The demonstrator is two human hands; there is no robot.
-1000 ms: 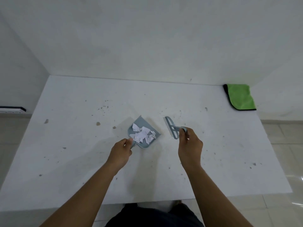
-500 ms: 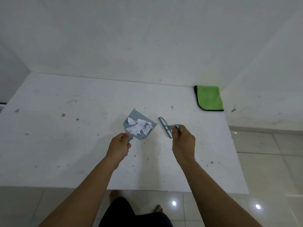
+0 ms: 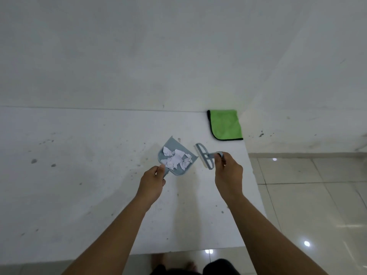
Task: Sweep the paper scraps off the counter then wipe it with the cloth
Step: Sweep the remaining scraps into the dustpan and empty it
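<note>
My left hand [image 3: 152, 181] grips the handle of a small grey-blue dustpan [image 3: 172, 147], held above the white counter [image 3: 79, 185]. Several white paper scraps [image 3: 175, 158] lie piled inside the pan. My right hand [image 3: 228, 173] holds the handle of a matching small brush [image 3: 204, 157], just right of the pan and apart from it. A folded green cloth [image 3: 225, 124] with a dark edge lies flat at the counter's back right corner, against the wall.
The counter carries small dark specks and stains [image 3: 33, 161] on its left part. Its right edge [image 3: 252, 175] drops to a glossy tiled floor [image 3: 307, 195]. White walls [image 3: 178, 56] close the back and right sides.
The view has swung to the right, so the counter's right edge and the floor now show. Both hands, with dustpan and brush, have moved toward the counter's right side.
</note>
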